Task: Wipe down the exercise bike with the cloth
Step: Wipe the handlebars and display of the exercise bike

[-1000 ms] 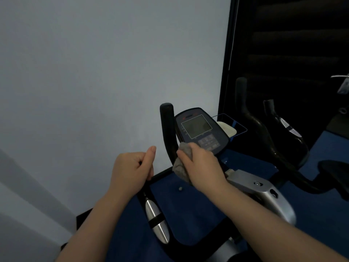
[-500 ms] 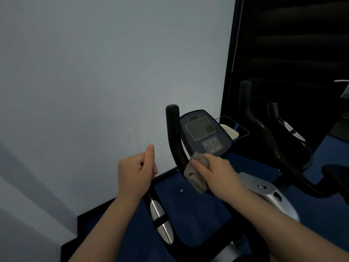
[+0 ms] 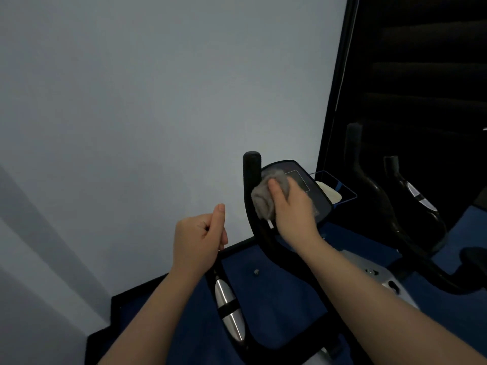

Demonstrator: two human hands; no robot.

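Nearest the camera, two bare forearms reached forward from the bottom edge. Below the left forearm, a silver sensor plate (image 3: 228,309) with a black band across it sat on the exercise bike (image 3: 266,254)'s curved black handlebar, over a dark blue floor (image 3: 279,306). A small pale speck (image 3: 256,271) lay on that floor between the arms. The left hand (image 3: 198,241) was held in the air just left of the handlebar upright, fingers curled into a loose fist, thumb straight along the top, gripping nothing and touching nothing. Further in, the right hand (image 3: 295,209) pressed a bunched grey cloth (image 3: 266,196) against the bike's console (image 3: 311,191), thumb on top of the cloth and fingers curled round it. The cloth covered the left part of the console face and lay against the black foam-tipped upright (image 3: 251,175). A pale outlined screen rectangle showed beside the hand; markings on the console were too dim to read, and no brand or lettering could be made out anywhere. To the right, a silver-grey housing (image 3: 379,270) showed past the right forearm. Behind the console stood a dark mirror panel (image 3: 411,101), showing a reflected handlebar and console. A plain pale wall (image 3: 158,101) filled the left.
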